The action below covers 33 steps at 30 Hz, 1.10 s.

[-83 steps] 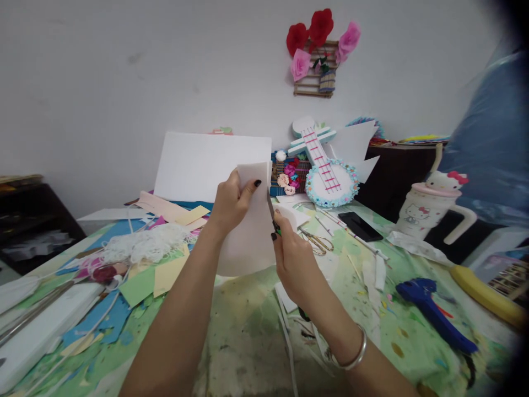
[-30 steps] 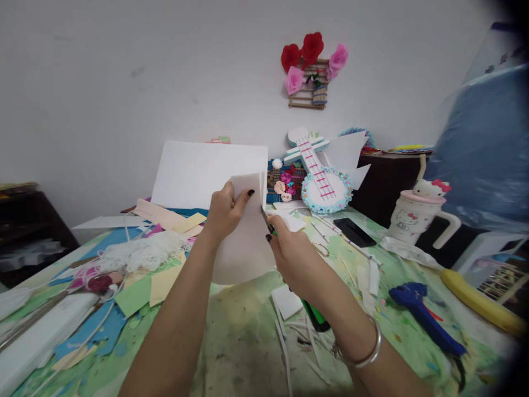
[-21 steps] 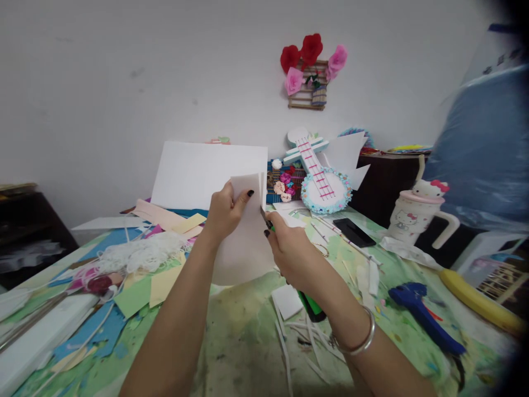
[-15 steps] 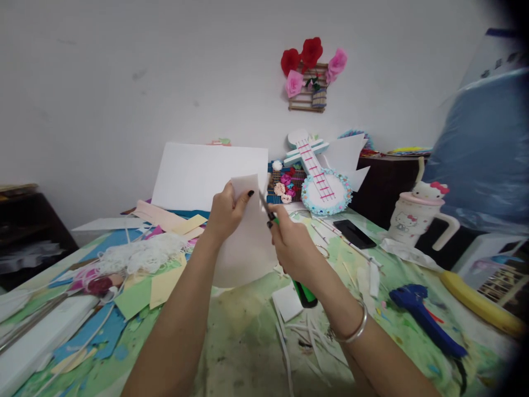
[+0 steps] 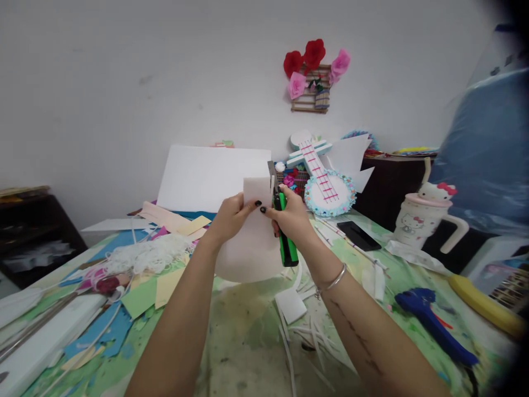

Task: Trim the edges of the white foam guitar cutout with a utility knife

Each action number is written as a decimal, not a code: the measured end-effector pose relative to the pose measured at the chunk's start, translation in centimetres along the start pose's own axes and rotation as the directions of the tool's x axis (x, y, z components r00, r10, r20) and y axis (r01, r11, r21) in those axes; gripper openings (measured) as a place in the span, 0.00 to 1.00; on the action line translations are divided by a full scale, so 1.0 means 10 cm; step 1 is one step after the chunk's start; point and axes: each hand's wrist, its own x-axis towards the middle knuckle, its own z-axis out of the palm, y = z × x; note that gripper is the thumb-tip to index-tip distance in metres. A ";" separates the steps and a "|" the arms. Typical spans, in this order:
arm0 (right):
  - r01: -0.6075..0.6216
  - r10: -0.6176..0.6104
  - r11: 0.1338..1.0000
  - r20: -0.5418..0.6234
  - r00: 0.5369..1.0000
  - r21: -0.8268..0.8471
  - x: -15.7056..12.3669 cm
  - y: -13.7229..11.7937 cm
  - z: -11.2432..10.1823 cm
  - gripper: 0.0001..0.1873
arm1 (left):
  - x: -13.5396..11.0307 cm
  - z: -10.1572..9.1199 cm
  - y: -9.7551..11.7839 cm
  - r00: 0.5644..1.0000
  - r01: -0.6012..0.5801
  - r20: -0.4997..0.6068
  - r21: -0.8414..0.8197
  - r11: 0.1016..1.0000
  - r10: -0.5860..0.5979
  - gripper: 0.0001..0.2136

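Observation:
In front of me is an upright white paper sheet (image 5: 248, 251), its lower edge curving over the table. My left hand (image 5: 231, 218) grips its left side, the dark-nailed thumb pressed on the near face. At the opposite edge, my right hand (image 5: 291, 215) is closed around a green and black utility knife (image 5: 288, 248). The grey blade points up beside the paper's right edge; whether it touches the paper I cannot tell. My right thumb lies against the sheet, close to the left thumb. Below are a small white square piece (image 5: 291, 305) and thin white paper strips (image 5: 314, 336).
A blue glue gun (image 5: 436, 325), a yellow banana-shaped thing (image 5: 483, 303), a black phone (image 5: 359, 235) and a lidded cup (image 5: 421, 220) occupy the right. White yarn (image 5: 149, 255) and coloured paper pieces (image 5: 142, 298) cover the left. A paper-craft instrument (image 5: 328, 187) leans behind.
My right hand has turned the knife more upright and brought its thumb onto the paper beside my left thumb. The sheet has shifted slightly right and down.

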 end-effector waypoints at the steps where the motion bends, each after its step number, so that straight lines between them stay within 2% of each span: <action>1: -0.015 0.015 0.999 0.003 1.000 0.035 0.01 0.01 0.00 0.22 | 0.00 0.00 0.00 0.999 0.016 0.046 -0.023 1.000 -0.015 0.20; 4: -0.121 0.121 0.971 0.013 0.993 0.208 0.02 -0.04 -0.05 0.23 | -0.01 0.00 -0.02 0.990 0.042 0.138 -0.128 0.991 -0.024 0.20; 7: -0.286 0.284 0.903 0.054 0.957 0.321 0.03 -0.11 -0.14 0.25 | -0.01 0.00 -0.04 0.982 0.078 0.185 -0.228 0.971 -0.036 0.20; 10: -0.373 0.365 0.866 0.089 0.927 0.334 0.05 -0.16 -0.20 0.22 | -0.02 -0.02 -0.04 0.985 0.094 0.165 -0.251 0.963 -0.053 0.20; 14: -0.409 0.412 0.851 0.065 0.909 0.330 0.05 -0.18 -0.22 0.18 | -0.02 -0.03 -0.03 0.985 0.102 0.163 -0.259 0.961 -0.061 0.20; 18: -0.396 0.428 0.850 -0.016 0.904 0.347 0.06 -0.16 -0.21 0.16 | -0.03 -0.04 -0.04 0.987 0.094 0.154 -0.268 0.959 -0.054 0.20; 21: -0.338 0.398 0.871 -0.112 0.910 0.356 0.04 -0.09 -0.25 0.17 | -0.02 -0.05 -0.06 0.989 0.102 0.129 -0.251 0.963 -0.071 0.21; 24: -0.261 0.339 0.912 -0.222 0.914 0.316 0.00 0.05 -0.35 0.18 | -0.02 -0.07 -0.07 0.988 0.133 0.112 -0.234 0.963 -0.109 0.20; 27: -0.207 0.276 0.949 -0.312 0.909 0.238 -0.07 0.29 -0.48 0.22 | -0.02 -0.08 -0.09 0.974 0.190 0.158 -0.200 0.961 -0.160 0.17; 29: -0.196 0.255 0.959 -0.328 0.910 0.203 -0.13 0.46 -0.55 0.23 | -0.02 -0.09 -0.10 0.966 0.207 0.183 -0.138 0.969 -0.180 0.15; 33: -0.218 0.270 0.955 -0.278 0.922 0.203 -0.25 0.72 -0.60 0.25 | -0.03 -0.13 -0.14 0.959 0.233 0.190 -0.100 0.967 -0.212 0.12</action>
